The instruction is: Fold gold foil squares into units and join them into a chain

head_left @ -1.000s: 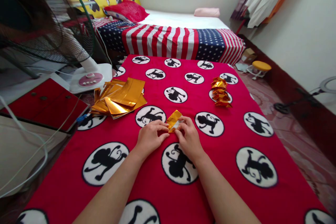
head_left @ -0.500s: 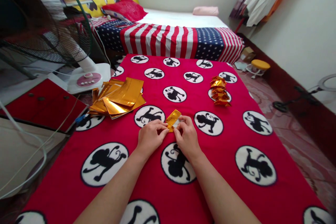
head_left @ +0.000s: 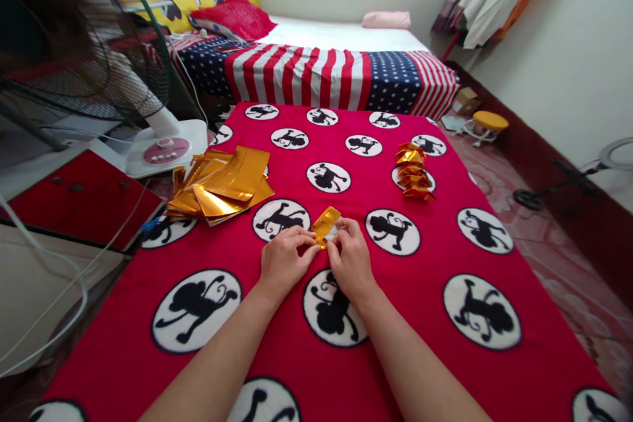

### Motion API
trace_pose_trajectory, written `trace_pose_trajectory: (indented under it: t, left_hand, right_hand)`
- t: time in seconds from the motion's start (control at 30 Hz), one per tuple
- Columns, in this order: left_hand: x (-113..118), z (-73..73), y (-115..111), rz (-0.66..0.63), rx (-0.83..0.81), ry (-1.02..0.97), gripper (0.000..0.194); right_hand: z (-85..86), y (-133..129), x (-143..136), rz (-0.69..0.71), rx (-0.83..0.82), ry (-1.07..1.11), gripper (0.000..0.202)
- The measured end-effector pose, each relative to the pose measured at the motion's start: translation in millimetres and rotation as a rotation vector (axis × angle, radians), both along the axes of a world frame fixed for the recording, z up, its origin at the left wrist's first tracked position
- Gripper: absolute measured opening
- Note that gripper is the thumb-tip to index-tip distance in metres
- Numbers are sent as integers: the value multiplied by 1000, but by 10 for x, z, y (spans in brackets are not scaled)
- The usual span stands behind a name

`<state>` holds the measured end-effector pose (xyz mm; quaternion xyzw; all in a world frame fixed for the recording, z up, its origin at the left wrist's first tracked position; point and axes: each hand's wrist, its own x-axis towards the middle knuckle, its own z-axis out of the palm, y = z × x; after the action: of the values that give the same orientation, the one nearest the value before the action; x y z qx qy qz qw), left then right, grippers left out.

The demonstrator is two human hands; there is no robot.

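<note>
A small folded sheet of gold foil paper [head_left: 326, 221], with some of its white back showing, lies between my hands on the red monkey-print cloth [head_left: 435, 369]. My left hand [head_left: 289, 254] pinches its lower left edge between thumb and fingers. On the other side, my right hand [head_left: 351, 257] is closed on its lower right part, and its fingers cover some of the paper. Flat gold foil sheets [head_left: 232, 178] lie in a loose pile to the left. Several folded gold foil pieces [head_left: 414, 171] stand in a row at the right.
At the left, a fan [head_left: 165, 138] with blurred blades stands beside a red-topped cabinet [head_left: 74, 191]. Beyond the cloth is a bed with a flag-patterned cover [head_left: 316, 76]. A yellow stool [head_left: 490, 120] and a ring light stand [head_left: 558, 184] are on the floor at the right.
Almost nothing differs. My hands stay on the gold foil paper, with only a very slight shift of the fingers and of the view.
</note>
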<state>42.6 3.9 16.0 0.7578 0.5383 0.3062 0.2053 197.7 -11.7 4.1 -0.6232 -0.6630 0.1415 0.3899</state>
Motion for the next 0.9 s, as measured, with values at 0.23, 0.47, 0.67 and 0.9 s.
trace_pose_trajectory:
  t: [0.23,0.47,0.67,0.9]
  left_hand:
    - [0,-14,3,-2,-10,-10,8]
    - [20,-11,2,12,2,8,9]
    - [14,0,-10,2,0,55,11]
    - [45,30,-23,33,-26,71,14]
  right_hand:
    - [-13,-14,-13,-2,2,-29,20]
    - [-11,-20,-33,-17,1,-55,18]
    - [-10,-17,-50,-33,-8,-55,17]
    - [-10,-29,-26,-40,-1,23,18]
